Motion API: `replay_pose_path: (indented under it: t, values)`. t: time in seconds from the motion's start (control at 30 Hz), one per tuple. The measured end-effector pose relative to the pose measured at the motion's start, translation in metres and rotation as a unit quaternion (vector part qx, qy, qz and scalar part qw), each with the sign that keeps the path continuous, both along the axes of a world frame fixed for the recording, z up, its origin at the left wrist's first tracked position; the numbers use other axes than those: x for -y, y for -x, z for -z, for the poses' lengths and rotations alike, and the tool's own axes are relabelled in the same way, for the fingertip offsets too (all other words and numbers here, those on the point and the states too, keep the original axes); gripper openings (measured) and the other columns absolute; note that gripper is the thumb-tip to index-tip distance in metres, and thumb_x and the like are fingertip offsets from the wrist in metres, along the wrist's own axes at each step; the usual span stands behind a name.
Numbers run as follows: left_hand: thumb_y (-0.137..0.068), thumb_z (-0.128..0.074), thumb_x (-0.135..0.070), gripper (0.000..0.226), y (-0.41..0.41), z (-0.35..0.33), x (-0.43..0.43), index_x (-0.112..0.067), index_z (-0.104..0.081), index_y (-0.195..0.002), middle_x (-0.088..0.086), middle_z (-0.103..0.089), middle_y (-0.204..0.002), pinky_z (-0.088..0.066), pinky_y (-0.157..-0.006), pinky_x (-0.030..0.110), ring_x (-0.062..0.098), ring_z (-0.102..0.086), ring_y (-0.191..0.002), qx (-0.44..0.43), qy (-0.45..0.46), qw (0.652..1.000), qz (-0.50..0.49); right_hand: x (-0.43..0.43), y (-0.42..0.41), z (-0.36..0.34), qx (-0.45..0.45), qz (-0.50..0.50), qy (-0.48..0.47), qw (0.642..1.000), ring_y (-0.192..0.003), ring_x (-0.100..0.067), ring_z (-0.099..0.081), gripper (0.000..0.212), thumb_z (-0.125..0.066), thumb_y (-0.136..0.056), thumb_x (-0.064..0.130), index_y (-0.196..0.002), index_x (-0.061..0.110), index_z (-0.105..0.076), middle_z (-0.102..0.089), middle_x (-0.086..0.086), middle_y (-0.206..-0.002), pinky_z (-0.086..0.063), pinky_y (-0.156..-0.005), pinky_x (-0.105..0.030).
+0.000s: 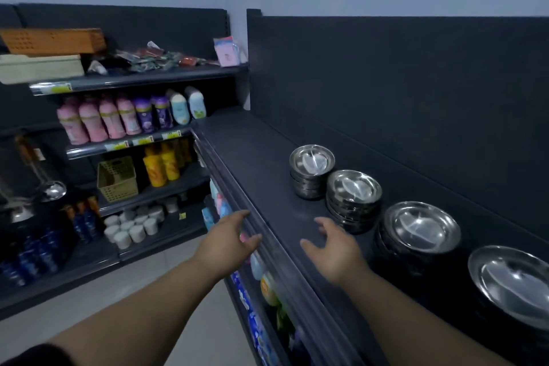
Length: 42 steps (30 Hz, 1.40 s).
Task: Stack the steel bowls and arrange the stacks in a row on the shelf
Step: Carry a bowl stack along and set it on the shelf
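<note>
Left hand (230, 242): at the front edge of the shelf (261, 163), fingers spread and relaxed, holding nothing; contact with the edge unclear. Right hand (332, 249): over the shelf just inside that edge, fingers loosely splayed, empty, near the bowls but apart from them. Further back on the shelf, four stacks of steel bowls stand in a row: nearest stack (517, 282), second stack (421, 229), third stack (353, 190), farthest stack (312, 160). No loose bowl seen. Judgement: stacking done, row set. Any next move calls for light nudges to even the spacing.
</note>
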<state>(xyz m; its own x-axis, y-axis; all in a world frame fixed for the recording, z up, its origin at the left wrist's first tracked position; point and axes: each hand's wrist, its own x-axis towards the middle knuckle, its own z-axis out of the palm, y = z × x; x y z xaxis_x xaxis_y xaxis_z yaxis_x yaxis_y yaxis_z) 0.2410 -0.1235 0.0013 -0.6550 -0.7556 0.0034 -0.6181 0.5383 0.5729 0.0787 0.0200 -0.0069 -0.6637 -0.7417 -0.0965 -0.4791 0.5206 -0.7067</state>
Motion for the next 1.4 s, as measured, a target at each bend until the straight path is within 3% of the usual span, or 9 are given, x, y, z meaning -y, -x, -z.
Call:
replay_pose_path:
  t: [0.23,0.37,0.67,0.8,0.87,0.97,1.07,1.23,1.4]
  values:
    - [-0.085,-0.063,-0.046,0.069,0.083,0.015,0.096,-0.025,-0.036,-0.144,0.003,-0.044,-0.144,-0.036,-0.106,0.026,0.018,-0.044,-0.13,-0.015,-0.026,0.997,0.068,0.075,0.031,0.025,0.012,0.052,0.012,0.999,-0.136,-0.017,-0.04,0.077,-0.065,-0.086,0.038,-0.15,0.018,-0.026,-0.04,-0.003,-0.15,-0.031,-0.108,-0.023]
    - [-0.084,-0.064,-0.046,0.07,0.136,0.023,0.155,-0.024,-0.035,-0.144,0.003,-0.042,-0.145,-0.034,-0.108,0.026,0.018,-0.044,-0.131,-0.033,-0.044,0.989,0.139,0.116,0.04,0.039,0.042,0.153,0.025,0.987,-0.143,-0.02,-0.03,0.093,-0.065,-0.086,0.042,-0.154,0.012,-0.009,-0.03,-0.008,-0.157,-0.025,-0.115,-0.026]
    - [-0.079,-0.061,-0.062,0.08,0.217,0.029,0.229,-0.035,-0.027,-0.147,-0.006,-0.035,-0.151,-0.035,-0.113,0.036,0.012,-0.038,-0.136,-0.069,-0.196,0.929,0.305,0.182,0.048,0.043,0.059,0.343,0.054,0.936,-0.127,-0.02,-0.052,0.093,-0.071,-0.081,0.033,-0.152,0.016,-0.013,-0.054,-0.004,-0.14,-0.036,-0.101,-0.021]
    - [-0.065,-0.057,-0.074,0.086,0.234,0.03,0.237,-0.037,-0.037,-0.14,-0.015,-0.049,-0.14,-0.037,-0.109,0.027,0.003,-0.048,-0.126,-0.086,-0.266,0.898,0.34,0.19,0.066,0.048,0.097,0.373,0.099,0.918,-0.117,-0.01,-0.06,0.095,-0.071,-0.063,0.052,-0.143,0.039,-0.023,-0.065,0.01,-0.125,-0.045,-0.105,-0.032]
    - [-0.072,-0.059,-0.068,0.072,0.237,0.031,0.238,-0.041,-0.042,-0.136,-0.021,-0.055,-0.132,-0.037,-0.108,0.027,-0.001,-0.05,-0.122,-0.084,-0.313,0.879,0.351,0.189,0.077,0.055,0.119,0.386,0.145,0.904,-0.114,-0.008,-0.062,0.093,-0.076,-0.058,0.049,-0.138,0.045,-0.028,-0.067,0.014,-0.119,-0.046,-0.105,-0.038]
    - [-0.08,-0.062,-0.057,0.039,0.238,0.032,0.235,-0.055,-0.05,-0.118,-0.028,-0.061,-0.116,-0.046,-0.099,0.03,-0.005,-0.057,-0.11,-0.076,-0.382,0.852,0.351,0.188,0.082,0.055,0.141,0.379,0.194,0.894,-0.116,-0.009,-0.061,0.096,-0.083,-0.055,0.041,-0.137,0.046,-0.034,-0.067,0.013,-0.121,-0.045,-0.107,-0.043]
    - [-0.088,-0.06,-0.043,0.03,0.232,0.03,0.23,-0.049,-0.052,-0.116,-0.025,-0.064,-0.11,-0.053,-0.081,0.023,-0.007,-0.063,-0.097,-0.101,-0.435,0.829,0.336,0.19,0.078,0.052,0.16,0.37,0.229,0.886,-0.117,-0.01,-0.061,0.098,-0.085,-0.051,0.037,-0.137,0.038,-0.037,-0.067,0.009,-0.122,-0.043,-0.108,-0.044]
    - [-0.087,-0.063,-0.039,0.033,0.201,0.027,0.224,-0.042,-0.054,-0.119,-0.018,-0.069,-0.108,-0.051,-0.095,0.04,0.006,-0.064,-0.104,-0.118,-0.441,0.839,0.297,0.19,0.052,0.046,0.177,0.349,0.248,0.886,-0.113,-0.009,-0.064,0.092,-0.083,-0.053,0.033,-0.135,0.037,-0.041,-0.07,0.01,-0.117,-0.046,-0.106,-0.042]
    - [-0.087,-0.063,-0.035,0.037,0.15,0.009,0.193,-0.033,-0.056,-0.123,-0.011,-0.07,-0.109,-0.048,-0.099,0.034,0.007,-0.065,-0.103,-0.148,-0.399,0.857,0.291,0.162,0.007,0.041,0.176,0.334,0.277,0.884,-0.114,-0.01,-0.063,0.087,-0.086,-0.055,0.036,-0.131,0.044,-0.044,-0.069,0.014,-0.118,-0.047,-0.104,-0.042]
